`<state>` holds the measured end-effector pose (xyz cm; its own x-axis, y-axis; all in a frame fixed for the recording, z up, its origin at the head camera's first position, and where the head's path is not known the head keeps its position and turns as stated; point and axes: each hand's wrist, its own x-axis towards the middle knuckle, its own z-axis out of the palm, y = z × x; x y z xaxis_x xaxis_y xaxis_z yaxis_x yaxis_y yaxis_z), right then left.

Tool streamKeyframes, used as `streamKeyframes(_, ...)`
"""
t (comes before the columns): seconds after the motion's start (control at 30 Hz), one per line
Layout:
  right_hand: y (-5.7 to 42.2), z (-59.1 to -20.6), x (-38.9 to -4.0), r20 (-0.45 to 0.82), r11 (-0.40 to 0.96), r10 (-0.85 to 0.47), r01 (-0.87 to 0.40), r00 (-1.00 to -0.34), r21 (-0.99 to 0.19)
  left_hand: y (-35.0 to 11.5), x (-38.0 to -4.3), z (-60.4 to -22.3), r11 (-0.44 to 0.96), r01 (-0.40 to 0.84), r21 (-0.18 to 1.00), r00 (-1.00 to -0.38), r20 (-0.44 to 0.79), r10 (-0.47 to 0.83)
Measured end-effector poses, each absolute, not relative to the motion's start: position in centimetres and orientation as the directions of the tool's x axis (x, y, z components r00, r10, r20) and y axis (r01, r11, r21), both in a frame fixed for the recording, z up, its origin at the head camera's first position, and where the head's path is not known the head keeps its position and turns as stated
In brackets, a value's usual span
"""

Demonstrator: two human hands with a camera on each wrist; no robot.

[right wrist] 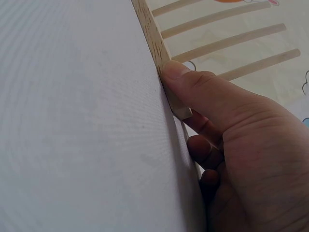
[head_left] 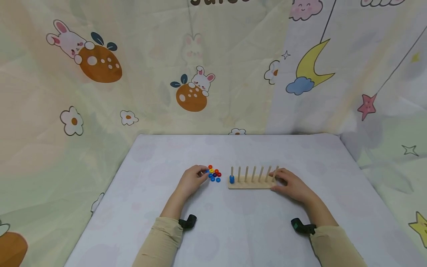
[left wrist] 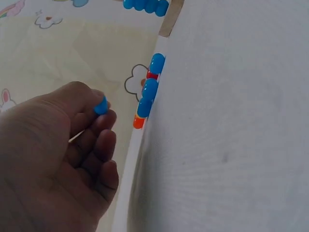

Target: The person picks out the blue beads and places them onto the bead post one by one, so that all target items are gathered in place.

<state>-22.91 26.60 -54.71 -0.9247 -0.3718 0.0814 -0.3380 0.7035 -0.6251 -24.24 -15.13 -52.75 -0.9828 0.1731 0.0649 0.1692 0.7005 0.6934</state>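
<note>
My left hand (head_left: 192, 181) is at the left side of a small cluster of loose beads on the table. Between its thumb and forefinger it pinches a blue bead (left wrist: 101, 106). The loose beads (head_left: 218, 180) are blue, red, orange, yellow and dark blue. To their right stands a wooden peg board (head_left: 250, 186) with a row of several upright pegs. Blue beads (head_left: 231, 179) are stacked on its leftmost peg; the other pegs are bare. My right hand (head_left: 291, 185) grips the board's right end, the thumb (right wrist: 176, 70) along its front edge.
A white cloth with faint spots covers the table (head_left: 240, 230). Behind it hangs a printed curtain (head_left: 150, 92) with rabbits, flowers and a moon. Each wrist wears a black camera (head_left: 188, 221).
</note>
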Motion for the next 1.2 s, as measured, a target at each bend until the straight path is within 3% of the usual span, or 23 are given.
streamKeyframes(0.33,26.5,-54.8,-23.1,0.069,0.699,-0.371,-0.328,-0.926,-0.636,-14.2,-24.5,-50.4,0.682,0.317,0.660,-0.947,0.174,0.271)
streamKeyframes(1.2,26.6,-54.5,-22.9,0.066,0.695,-0.371,-0.324,-0.926,-0.642,-9.4,-24.2,-46.7,0.550,0.465,0.694,-0.869,0.241,0.431)
